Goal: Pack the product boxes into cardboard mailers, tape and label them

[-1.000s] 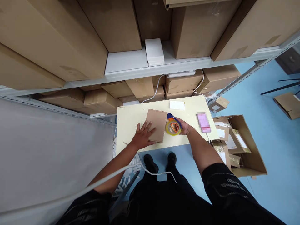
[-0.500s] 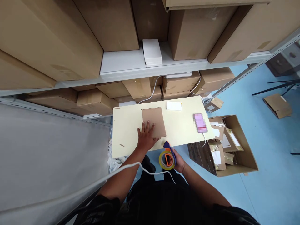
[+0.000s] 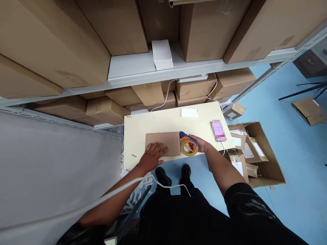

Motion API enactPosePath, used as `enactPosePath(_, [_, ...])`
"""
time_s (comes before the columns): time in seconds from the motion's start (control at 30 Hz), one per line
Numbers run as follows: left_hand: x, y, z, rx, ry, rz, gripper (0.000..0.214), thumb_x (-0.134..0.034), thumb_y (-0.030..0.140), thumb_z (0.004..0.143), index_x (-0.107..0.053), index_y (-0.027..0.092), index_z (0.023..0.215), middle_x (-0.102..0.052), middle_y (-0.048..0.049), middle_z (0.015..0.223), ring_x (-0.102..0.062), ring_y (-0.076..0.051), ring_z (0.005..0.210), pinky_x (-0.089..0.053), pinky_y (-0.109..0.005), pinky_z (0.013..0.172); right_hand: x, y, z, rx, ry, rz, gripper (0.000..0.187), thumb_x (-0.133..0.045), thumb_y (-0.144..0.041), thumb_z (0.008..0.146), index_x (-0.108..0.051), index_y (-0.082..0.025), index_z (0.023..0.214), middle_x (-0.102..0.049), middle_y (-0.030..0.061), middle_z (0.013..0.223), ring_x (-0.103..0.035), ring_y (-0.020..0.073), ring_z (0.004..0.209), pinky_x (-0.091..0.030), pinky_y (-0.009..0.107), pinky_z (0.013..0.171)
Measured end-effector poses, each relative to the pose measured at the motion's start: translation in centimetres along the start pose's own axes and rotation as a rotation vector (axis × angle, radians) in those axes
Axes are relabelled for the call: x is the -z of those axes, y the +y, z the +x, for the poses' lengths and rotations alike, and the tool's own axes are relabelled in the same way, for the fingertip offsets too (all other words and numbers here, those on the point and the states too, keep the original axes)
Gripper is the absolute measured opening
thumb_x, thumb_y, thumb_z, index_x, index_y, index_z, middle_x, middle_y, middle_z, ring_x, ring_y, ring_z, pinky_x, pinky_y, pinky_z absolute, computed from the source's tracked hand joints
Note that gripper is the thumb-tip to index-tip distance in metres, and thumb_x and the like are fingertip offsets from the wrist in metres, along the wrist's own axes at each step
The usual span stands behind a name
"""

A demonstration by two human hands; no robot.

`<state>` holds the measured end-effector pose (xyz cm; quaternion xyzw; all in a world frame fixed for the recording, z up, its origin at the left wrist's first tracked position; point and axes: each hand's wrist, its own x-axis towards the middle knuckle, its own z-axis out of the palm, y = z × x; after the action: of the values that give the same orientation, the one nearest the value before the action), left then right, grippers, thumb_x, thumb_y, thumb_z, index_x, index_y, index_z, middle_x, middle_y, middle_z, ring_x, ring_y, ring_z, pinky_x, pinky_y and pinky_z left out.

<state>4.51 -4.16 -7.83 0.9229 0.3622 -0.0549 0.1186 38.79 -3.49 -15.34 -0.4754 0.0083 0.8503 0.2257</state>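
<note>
A flat brown cardboard box lies lengthwise near the front edge of the cream table. My left hand rests over its left part, fingers stretched out and holding nothing. In my right hand is a blue and orange tape dispenser with a wide roll of yellowish tape. The dispenser's blue head meets the box's right end. My right fingers are partly hidden behind the roll.
Behind the box lies a white card-like item, and a blurred pink object is at the right. A large open carton of packed boxes stands on the floor. Shelves with cartons rise behind the table. A white cable crosses above my left forearm.
The box has turned from upright to lengthwise and come nearer the table's front edge. My right hand has raised the tape dispenser from below the table edge to the box's right end.
</note>
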Motion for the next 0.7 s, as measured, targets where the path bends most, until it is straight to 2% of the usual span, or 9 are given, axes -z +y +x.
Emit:
enactPosePath(0.07, [-0.1,-2.3,0.5,-0.010,0.038,0.018,0.087,-0.078,0.056,0.082,-0.044,0.033,0.159,-0.033,-0.0112,0.170,-0.025,-0.042,0.156,-0.009,-0.063,0.126,-0.5,-2.4,0.4,-0.025,0.043,-0.115,0.050,-0.057,-0.063,0.098,-0.069,-0.016,0.109,-0.079,0.0108,0.092,-0.076,0.0267,0.081,-0.064,0.046,0.083])
enactPosePath(0.13, [-0.5,-3.4,1.2,0.049,0.073,0.019,0.089,-0.073,0.064,0.083,-0.042,0.032,0.161,-0.025,-0.0116,0.173,-0.017,-0.043,0.159,0.001,-0.068,0.125,-1.3,-4.1,0.8,-0.029,0.069,-0.178,0.052,-0.061,-0.065,0.095,-0.068,-0.016,0.110,-0.079,0.0102,0.091,-0.076,0.0265,0.079,-0.064,0.046,0.081])
enactPosePath(0.2, [-0.8,-3.3,1.9,0.122,0.080,0.008,0.086,-0.068,0.066,0.087,-0.040,0.033,0.161,-0.023,-0.0113,0.174,-0.013,-0.043,0.160,0.005,-0.071,0.122,-1.8,-4.9,0.9,-0.030,0.083,-0.192,0.052,-0.061,-0.066,0.095,-0.068,-0.016,0.110,-0.079,0.0099,0.089,-0.075,0.0260,0.077,-0.065,0.046,0.079])
enactPosePath(0.27, [-1.0,-2.6,2.4,0.203,0.066,-0.008,0.084,-0.064,0.067,0.089,-0.038,0.035,0.162,-0.021,-0.0101,0.174,-0.010,-0.043,0.160,0.007,-0.074,0.121,-1.7,-4.3,0.6,-0.017,0.109,-0.162,0.050,-0.060,-0.064,0.096,-0.068,-0.016,0.106,-0.078,0.0094,0.085,-0.074,0.0241,0.072,-0.064,0.042,0.077])
enactPosePath(0.37, [-0.8,-1.7,2.9,0.313,0.040,-0.034,0.082,-0.060,0.068,0.091,-0.036,0.037,0.162,-0.017,-0.0084,0.175,-0.006,-0.043,0.161,0.007,-0.075,0.119,-0.5,-0.6,-0.4,0.043,0.151,-0.053,0.044,-0.057,-0.058,0.100,-0.069,-0.016,0.098,-0.075,0.0068,0.075,-0.070,0.0192,0.063,-0.063,0.036,0.075])
enactPosePath(0.47, [-0.5,-1.3,3.4,0.377,0.052,-0.053,0.082,-0.057,0.069,0.092,-0.035,0.036,0.163,-0.014,-0.0079,0.176,-0.005,-0.043,0.161,0.007,-0.076,0.119,-0.1,6.1,-1.1,0.064,0.117,0.078,0.048,-0.050,-0.060,0.103,-0.070,-0.017,0.102,-0.077,0.0070,0.082,-0.073,0.0209,0.070,-0.063,0.040,0.081])
enactPosePath(0.53, [-0.5,-0.8,3.7,0.405,0.072,-0.067,0.082,-0.055,0.070,0.092,-0.035,0.035,0.163,-0.014,-0.0085,0.176,-0.006,-0.043,0.160,0.008,-0.077,0.118,-1.5,10.7,-0.6,0.097,0.091,0.184,0.051,-0.047,-0.061,0.103,-0.071,-0.017,0.108,-0.080,0.0089,0.094,-0.076,0.0226,0.083,-0.062,0.040,0.087])
enactPosePath(0.6, [-0.7,0.1,4.1,0.432,0.088,-0.078,0.081,-0.054,0.069,0.093,-0.035,0.033,0.163,-0.013,-0.0099,0.176,-0.005,-0.044,0.160,0.007,-0.078,0.118,-3.8,13.9,0.4,0.151,0.040,0.347,0.058,-0.041,-0.066,0.103,-0.071,-0.018,0.115,-0.080,0.0095,0.107,-0.076,0.0236,0.098,-0.060,0.040,0.094])
enactPosePath(0.7, [-1.1,1.9,4.4,0.498,0.098,-0.094,0.081,-0.050,0.069,0.095,-0.033,0.030,0.164,-0.011,-0.0124,0.176,-0.004,-0.045,0.160,0.006,-0.081,0.116,-7.2,15.0,2.1,0.234,-0.012,0.476,0.063,-0.034,-0.068,0.104,-0.070,-0.020,0.122,-0.078,0.0074,0.117,-0.074,0.0231,0.109,-0.059,0.040,0.098])
